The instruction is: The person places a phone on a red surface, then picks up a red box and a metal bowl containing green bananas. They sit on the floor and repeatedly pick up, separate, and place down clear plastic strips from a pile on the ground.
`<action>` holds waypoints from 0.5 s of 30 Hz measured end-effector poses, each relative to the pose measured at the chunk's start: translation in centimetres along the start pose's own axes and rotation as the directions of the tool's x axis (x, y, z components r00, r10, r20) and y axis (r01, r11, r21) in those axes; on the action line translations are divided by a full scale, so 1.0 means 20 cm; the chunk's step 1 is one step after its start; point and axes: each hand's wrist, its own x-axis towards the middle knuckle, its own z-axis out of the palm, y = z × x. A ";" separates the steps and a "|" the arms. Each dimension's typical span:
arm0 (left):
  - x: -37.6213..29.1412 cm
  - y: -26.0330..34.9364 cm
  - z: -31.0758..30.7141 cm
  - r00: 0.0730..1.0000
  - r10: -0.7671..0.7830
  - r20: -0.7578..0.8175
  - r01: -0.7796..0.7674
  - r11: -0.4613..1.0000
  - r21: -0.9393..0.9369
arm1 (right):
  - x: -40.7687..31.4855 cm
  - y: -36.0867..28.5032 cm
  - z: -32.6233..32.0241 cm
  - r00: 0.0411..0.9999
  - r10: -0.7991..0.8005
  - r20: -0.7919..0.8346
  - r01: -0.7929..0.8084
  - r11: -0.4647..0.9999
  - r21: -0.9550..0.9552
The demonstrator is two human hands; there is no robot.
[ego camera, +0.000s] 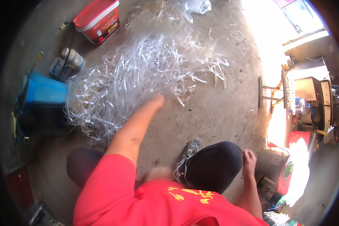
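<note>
A wide heap of shiny clear plastic strips (147, 65) lies tangled on the floor before me. My left arm stretches forward to the heap's near edge. The end of my left hand (159, 99) is blurred there, its fingers out of sight, so I cannot tell whether it grips any strips. Outside my right knee, my right hand (249, 161) hangs with its fingers curled in, and no object shows in it. A blue and black plastic case (46, 90) touches the heap's left end.
A red lidded plastic bucket (101, 25) stands behind the heap, near a white jar (75, 59) and a black cable (72, 36). To the right are a wooden stool (274, 94), a red and white bag (295, 172) and a cardboard carton (305, 87). Sunlight glares in there.
</note>
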 end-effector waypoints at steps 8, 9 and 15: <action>-0.55 0.20 -1.53 0.812 -0.076 -0.579 -0.333 0.754 -0.566 | 0.11 -1.00 0.88 0.646 -0.420 0.638 0.421 0.892 0.161; -0.70 0.24 -1.65 0.828 -0.094 -0.554 -0.446 0.489 -0.750 | 0.06 -1.05 1.03 0.584 -0.378 0.719 0.329 0.919 0.216; -1.31 0.27 -1.76 0.851 0.037 -0.523 -0.507 -0.199 -0.839 | -0.01 -1.26 1.62 0.202 -0.479 0.854 -0.812 0.405 0.420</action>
